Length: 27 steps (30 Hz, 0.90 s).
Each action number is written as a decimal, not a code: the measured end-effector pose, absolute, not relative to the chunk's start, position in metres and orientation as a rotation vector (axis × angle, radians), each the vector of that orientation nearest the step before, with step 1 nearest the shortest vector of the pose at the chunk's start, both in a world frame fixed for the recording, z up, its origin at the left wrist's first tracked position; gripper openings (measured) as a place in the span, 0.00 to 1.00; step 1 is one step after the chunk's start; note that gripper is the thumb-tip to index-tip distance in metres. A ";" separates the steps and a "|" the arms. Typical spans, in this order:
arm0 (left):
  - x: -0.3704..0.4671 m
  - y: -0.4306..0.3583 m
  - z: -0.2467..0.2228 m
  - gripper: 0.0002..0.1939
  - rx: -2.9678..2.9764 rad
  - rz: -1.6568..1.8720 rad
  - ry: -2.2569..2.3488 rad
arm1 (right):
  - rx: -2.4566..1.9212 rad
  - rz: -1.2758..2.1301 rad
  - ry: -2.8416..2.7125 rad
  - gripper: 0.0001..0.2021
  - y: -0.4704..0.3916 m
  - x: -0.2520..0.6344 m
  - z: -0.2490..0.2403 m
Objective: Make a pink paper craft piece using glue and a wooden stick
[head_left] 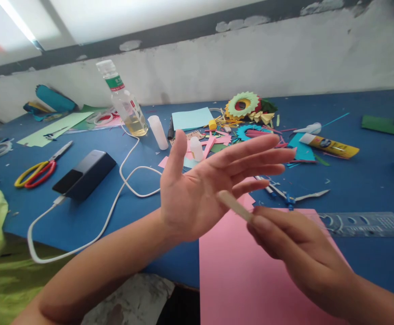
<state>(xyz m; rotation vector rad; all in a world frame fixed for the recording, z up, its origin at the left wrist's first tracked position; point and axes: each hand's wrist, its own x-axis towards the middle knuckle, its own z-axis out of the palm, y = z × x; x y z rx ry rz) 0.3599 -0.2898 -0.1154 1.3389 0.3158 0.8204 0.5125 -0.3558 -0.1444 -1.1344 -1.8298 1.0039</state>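
Note:
My left hand (203,194) is raised over the table, palm towards me, thumb up and fingers stretched out. It holds nothing. Between the thumb and fingers of my right hand (291,239) is a flat wooden stick (234,205). The stick's rounded end overlaps the left palm in view; whether it touches the skin I cannot tell. Below both hands lies a sheet of pink paper (240,280), partly covered by my right hand and forearm. A clear plastic stencil ruler (366,224) lies to the right of the paper.
Scissors (41,171), a power bank (85,175) with a white cable (112,212) and a glass bottle (129,108) stand left. Paper scraps (213,142), a green paper ring (242,106) and a yellow glue tube (332,145) lie behind my hands. A craft knife (310,196) lies near the ruler.

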 end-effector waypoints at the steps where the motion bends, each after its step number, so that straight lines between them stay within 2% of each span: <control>1: 0.360 -0.290 -0.116 0.40 1.342 0.819 0.315 | -1.175 1.012 -1.863 0.19 -0.356 0.513 -0.144; 6: 0.360 -0.290 -0.116 0.38 1.386 0.826 0.337 | -1.093 0.960 -1.800 0.19 -0.357 0.516 -0.144; 8: 0.361 -0.290 -0.116 0.40 1.348 0.819 0.302 | -1.026 0.942 -1.804 0.19 -0.356 0.516 -0.144; 13: 0.363 -0.290 -0.116 0.45 1.261 0.818 0.248 | -1.175 0.970 -1.871 0.17 -0.354 0.516 -0.144; 18: 0.363 -0.289 -0.116 0.49 1.166 0.802 0.199 | -1.016 0.987 -1.791 0.19 -0.355 0.518 -0.143; 22: 0.363 -0.289 -0.118 0.48 1.195 0.781 0.205 | -1.208 1.055 -1.882 0.17 -0.353 0.515 -0.144; 27: 0.361 -0.288 -0.117 0.42 1.302 0.794 0.239 | -1.069 1.028 -1.747 0.18 -0.353 0.517 -0.145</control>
